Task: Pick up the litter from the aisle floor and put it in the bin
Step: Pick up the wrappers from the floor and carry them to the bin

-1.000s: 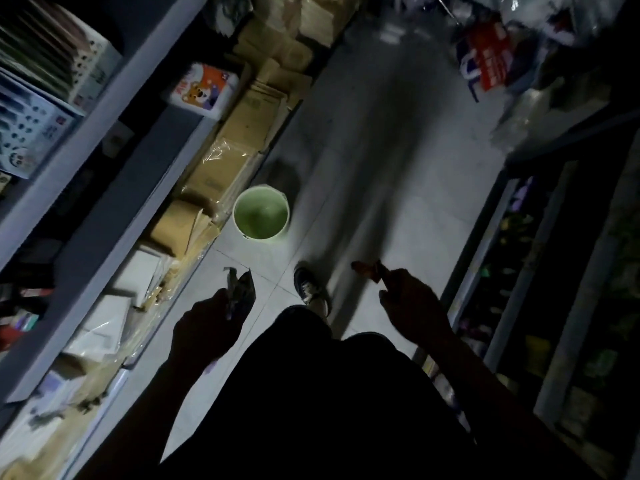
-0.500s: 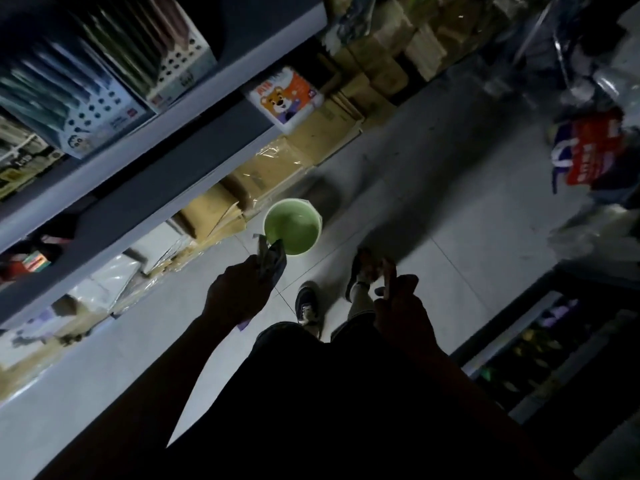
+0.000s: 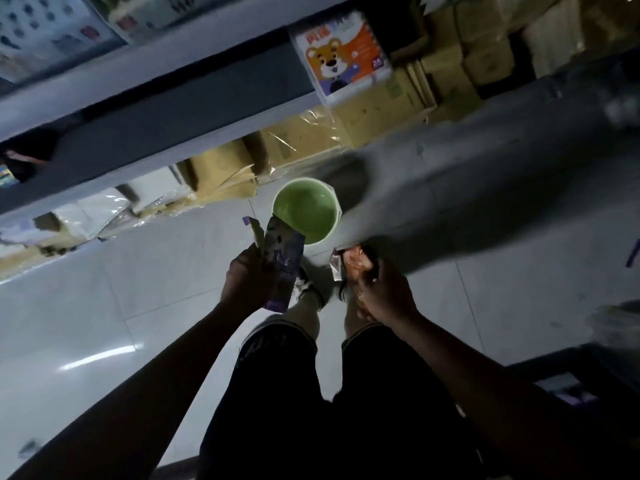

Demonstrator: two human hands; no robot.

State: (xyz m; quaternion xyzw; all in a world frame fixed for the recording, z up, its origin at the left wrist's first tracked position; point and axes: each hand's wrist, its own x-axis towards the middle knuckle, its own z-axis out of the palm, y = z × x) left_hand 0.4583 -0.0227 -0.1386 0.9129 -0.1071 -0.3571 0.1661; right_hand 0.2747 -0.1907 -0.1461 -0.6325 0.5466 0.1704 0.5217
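A round green bin (image 3: 306, 210) stands on the tiled aisle floor, just beyond my feet. My left hand (image 3: 246, 277) grips purple wrappers (image 3: 285, 261), whose upper edge overlaps the bin's near rim. My right hand (image 3: 382, 291) grips a crumpled orange wrapper (image 3: 349, 263), held just short of the bin on its near right side. Inside, the bin looks bare green.
Shelving (image 3: 173, 98) runs along the left, with cardboard boxes (image 3: 301, 140) and wrapped packs on the floor beneath it. A box with a cartoon bear (image 3: 341, 57) sits on the shelf edge. A small purple scrap (image 3: 633, 252) lies on the floor far right. My shoes (image 3: 306, 287) stand by the bin.
I have stepped up to the bin. Both hands have come closer together and forward, carrying the wrappers up to the bin's near rim.
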